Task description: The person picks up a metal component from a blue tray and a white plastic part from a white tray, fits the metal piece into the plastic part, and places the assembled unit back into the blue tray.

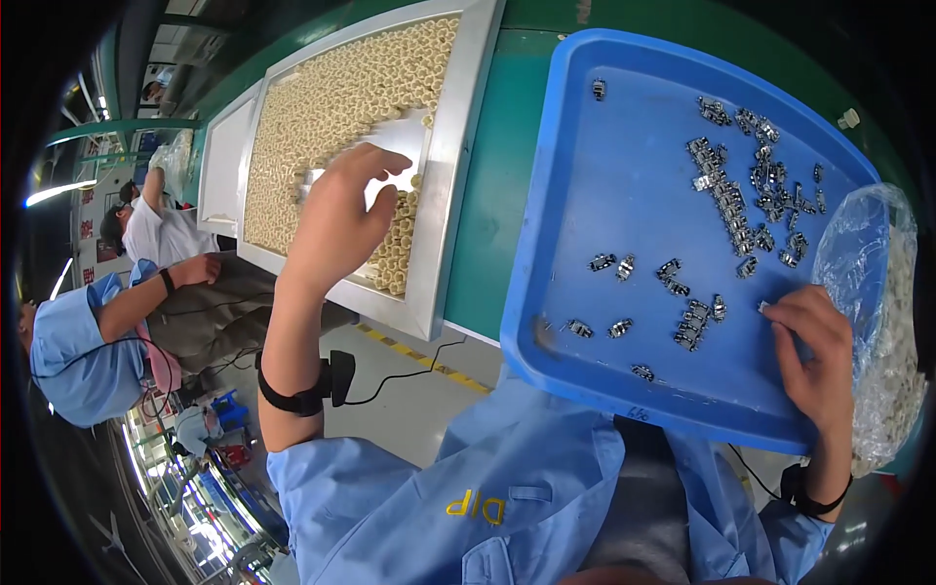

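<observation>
On the green counter (pixel 499 185): blue tray (pixel 585 175), low-walled, round-cornered, much of its floor bare. Inside the tray: dark-silver metal parts (pixel 731 210), thickest in a loose cluster toward its far right side, some end to end in a crooked strip; strays toward its near left, a short row near its middle, one alone by its far left corner.

Left of the tray: metal-rimmed frame (pixel 453 146), closely packed with small cream parts (pixel 341 93); smaller batch on the side toward the tray, bare pale patch between batch and main spread.

Against the tray's right side: clear bag (pixel 882 390), bulging with pale pieces, too blurred to name; plastic lapping over the tray's rim. Past the tray's far right corner: small pale bit (pixel 849 119).

Left of the tray, over the frame: left hand (pixel 341 210), thumb and forefinger curved and apart near the bare patch; contact with cream parts, cannot tell. Over the tray's right part: right hand (pixel 819 351), fingertips close together at a bright piece (pixel 762 306); clamped on it or not, cannot tell.
</observation>
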Demonstrator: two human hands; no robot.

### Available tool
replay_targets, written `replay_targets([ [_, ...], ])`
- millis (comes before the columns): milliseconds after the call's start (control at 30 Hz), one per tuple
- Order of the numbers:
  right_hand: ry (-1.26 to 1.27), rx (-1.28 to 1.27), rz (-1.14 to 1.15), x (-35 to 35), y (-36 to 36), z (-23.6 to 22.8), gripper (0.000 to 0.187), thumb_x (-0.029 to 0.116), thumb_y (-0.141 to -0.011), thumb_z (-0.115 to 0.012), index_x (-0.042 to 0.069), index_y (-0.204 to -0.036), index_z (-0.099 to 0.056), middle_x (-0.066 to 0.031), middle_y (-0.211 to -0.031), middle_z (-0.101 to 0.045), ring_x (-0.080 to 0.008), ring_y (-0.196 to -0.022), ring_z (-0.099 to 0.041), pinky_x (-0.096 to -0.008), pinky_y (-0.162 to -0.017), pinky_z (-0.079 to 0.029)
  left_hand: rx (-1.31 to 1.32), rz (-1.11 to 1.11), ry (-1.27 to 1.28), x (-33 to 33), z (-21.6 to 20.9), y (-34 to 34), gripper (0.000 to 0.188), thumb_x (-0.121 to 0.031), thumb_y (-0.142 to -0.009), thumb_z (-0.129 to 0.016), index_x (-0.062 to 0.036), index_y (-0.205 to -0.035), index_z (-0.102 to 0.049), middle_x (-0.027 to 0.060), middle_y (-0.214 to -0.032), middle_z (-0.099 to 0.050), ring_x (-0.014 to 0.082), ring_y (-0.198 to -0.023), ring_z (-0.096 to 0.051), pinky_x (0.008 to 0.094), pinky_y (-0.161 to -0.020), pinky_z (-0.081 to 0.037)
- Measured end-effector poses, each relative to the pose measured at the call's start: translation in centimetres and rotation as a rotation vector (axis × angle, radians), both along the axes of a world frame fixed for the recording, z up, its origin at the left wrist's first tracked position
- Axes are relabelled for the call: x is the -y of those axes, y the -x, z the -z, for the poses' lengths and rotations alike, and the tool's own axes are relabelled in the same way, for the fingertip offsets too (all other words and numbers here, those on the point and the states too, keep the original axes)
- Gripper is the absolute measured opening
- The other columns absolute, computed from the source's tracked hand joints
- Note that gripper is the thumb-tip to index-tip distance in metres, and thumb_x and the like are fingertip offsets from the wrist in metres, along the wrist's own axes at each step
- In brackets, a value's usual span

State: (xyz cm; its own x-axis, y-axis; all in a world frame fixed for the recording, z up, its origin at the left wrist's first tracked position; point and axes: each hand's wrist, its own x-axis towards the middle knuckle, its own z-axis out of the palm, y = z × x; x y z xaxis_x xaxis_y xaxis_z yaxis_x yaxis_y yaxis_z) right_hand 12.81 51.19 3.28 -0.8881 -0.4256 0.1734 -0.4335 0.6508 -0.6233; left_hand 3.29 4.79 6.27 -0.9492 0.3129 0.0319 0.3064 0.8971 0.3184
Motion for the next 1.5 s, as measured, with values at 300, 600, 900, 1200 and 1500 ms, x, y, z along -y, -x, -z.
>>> replay_targets([
  [300,-0.011,0.030,0.145,0.5,-0.4,0.4,0.014,-0.010,-0.084,-0.065,-0.006,-0.098,-0.069,-0.0169,-0.088,-0.067,-0.0312,-0.082,-0.064,-0.0370,-0.077,-0.050,0.135,0.211,0.061,1.2,1.1,2.6,0.019,-0.001,-0.085,-0.064,0.0023,-0.103,-0.071,0.0158,-0.091,-0.069,0.0325,-0.090,-0.068,0.0400,-0.083,-0.053],
  [600,-0.012,0.036,0.121,0.5,0.1,0.6,0.015,-0.009,-0.085,-0.066,-0.007,-0.100,-0.069,-0.0168,-0.088,-0.067,-0.0303,-0.082,-0.064,-0.0365,-0.076,-0.050,0.140,0.122,0.011,1.9,1.1,2.0,0.015,-0.006,-0.088,-0.068,0.0026,-0.100,-0.069,0.0151,-0.090,-0.070,0.0307,-0.084,-0.067,0.0370,-0.076,-0.053],
  [900,0.078,-0.033,0.111,-0.4,0.0,0.0,0.020,-0.004,-0.085,-0.072,-0.004,-0.106,-0.072,-0.0156,-0.083,-0.068,-0.0291,-0.073,-0.065,-0.0371,-0.066,-0.050,-0.108,0.071,-0.379,1.6,-0.3,-3.0,0.020,0.006,-0.086,-0.065,0.0068,-0.105,-0.067,0.0181,-0.104,-0.073,0.0282,-0.096,-0.071,0.0358,-0.090,-0.055],
  [1200,0.483,-0.002,0.038,0.2,-2.8,-0.7,0.026,-0.003,-0.083,-0.078,-0.009,-0.108,-0.073,-0.0156,-0.076,-0.072,-0.0255,-0.065,-0.067,-0.0384,-0.066,-0.053,-0.051,0.442,-0.648,-9.8,1.9,-7.8,0.029,-0.019,-0.092,-0.073,0.0085,-0.100,-0.067,0.0181,-0.089,-0.064,0.0288,-0.076,-0.063,0.0351,-0.063,-0.049],
  [1500,0.419,-0.319,0.071,3.5,-4.8,-1.0,0.020,0.012,-0.084,-0.077,-0.006,-0.093,-0.074,-0.0156,-0.077,-0.072,-0.0222,-0.062,-0.068,-0.0370,-0.062,-0.053,-0.045,0.620,-0.706,-18.6,3.3,-9.1,0.034,-0.015,-0.085,-0.080,0.0093,-0.105,-0.066,0.0189,-0.087,-0.067,0.0314,-0.074,-0.068,0.0355,-0.063,-0.056],
])
